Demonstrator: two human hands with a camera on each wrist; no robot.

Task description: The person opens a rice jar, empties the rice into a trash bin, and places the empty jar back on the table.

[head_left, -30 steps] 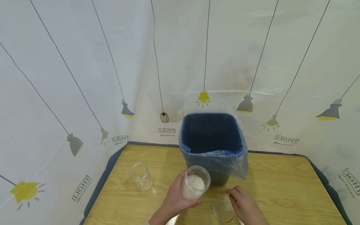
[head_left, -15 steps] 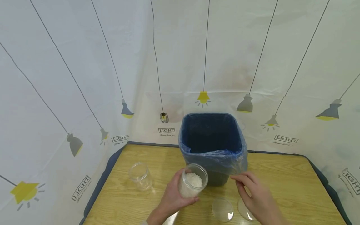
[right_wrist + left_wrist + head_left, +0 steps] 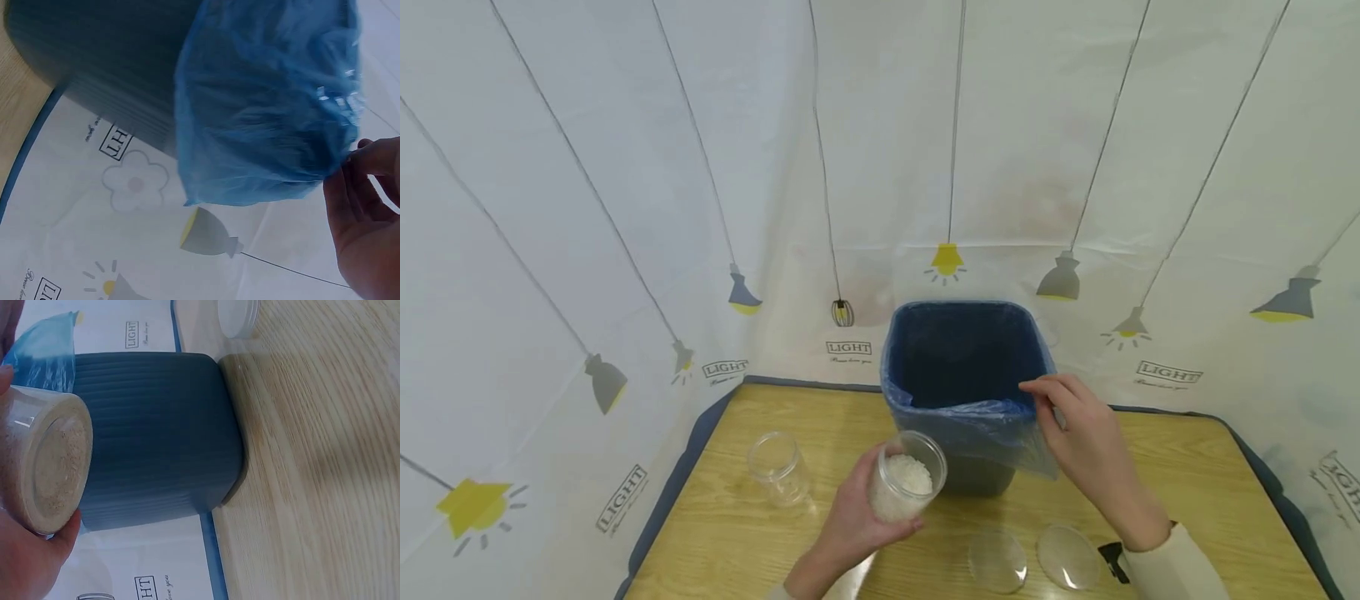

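My left hand [image 3: 852, 519] grips a clear jar [image 3: 917, 446] with white rice grains [image 3: 912, 475] in it, tilted in front of the bin. In the left wrist view the jar's base [image 3: 56, 465] faces the camera, fingers and thumb around its side. My right hand [image 3: 1086, 433] is at the right front rim of the dark bin [image 3: 156, 437], over its blue bag liner [image 3: 269, 106]. Its thumb and index fingertips are brought together; nothing shows between them. In the right wrist view these fingertips overlap the liner's edge.
An open clear jar [image 3: 780, 475] stands at left on the wooden table [image 3: 722, 533]. Two clear round lids [image 3: 997, 561] lie in front of the bin, near my right forearm. Behind the bin rises a wall sheet [image 3: 865, 167] printed with lamps.
My right hand has risen from the table by the lids, forward and right to the bin's rim, uncovering the right lid. The rice jar in my left hand has shifted slightly left.
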